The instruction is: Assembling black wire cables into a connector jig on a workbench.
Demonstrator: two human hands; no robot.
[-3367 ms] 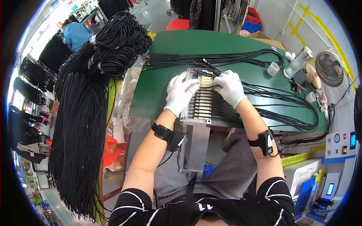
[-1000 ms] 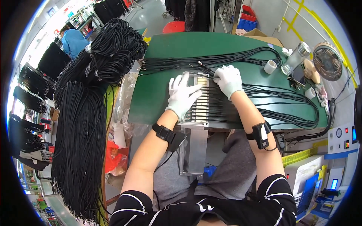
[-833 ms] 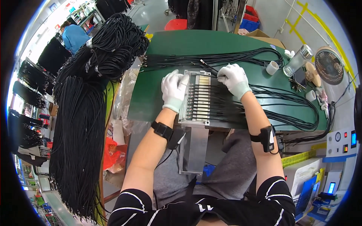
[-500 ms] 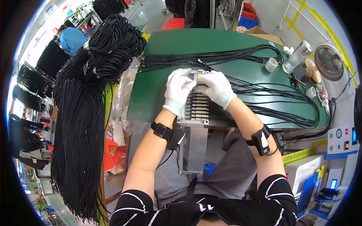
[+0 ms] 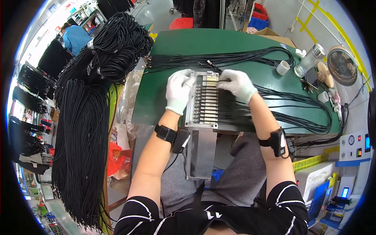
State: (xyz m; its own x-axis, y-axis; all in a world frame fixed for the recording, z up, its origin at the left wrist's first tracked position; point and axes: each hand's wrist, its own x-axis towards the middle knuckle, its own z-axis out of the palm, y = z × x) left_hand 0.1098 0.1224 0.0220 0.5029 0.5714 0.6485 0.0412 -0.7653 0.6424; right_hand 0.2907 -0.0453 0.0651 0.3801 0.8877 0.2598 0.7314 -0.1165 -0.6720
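A metal jig tray (image 5: 204,105) with a row of slots lies on the green table (image 5: 164,94), its lower end overhanging my lap. My left hand (image 5: 178,91), in a white glove, rests on the tray's left edge near the top. My right hand (image 5: 237,83), also gloved, presses on the tray's upper right, where black cables (image 5: 282,109) run into the slots. Whether its fingers pinch a cable end I cannot tell. Both wrists wear black bands.
A large bundle of black cords (image 5: 90,102) hangs at the left. On the table's right stand a clear bottle (image 5: 309,60), tape rolls (image 5: 282,67) and a small fan (image 5: 342,64). A control box (image 5: 356,143) sits at the right. A person in blue (image 5: 75,37) works far left.
Both hands shifted on the tray: the left slid down its left edge, and the right moved from the top centre to the upper right beside the cables.
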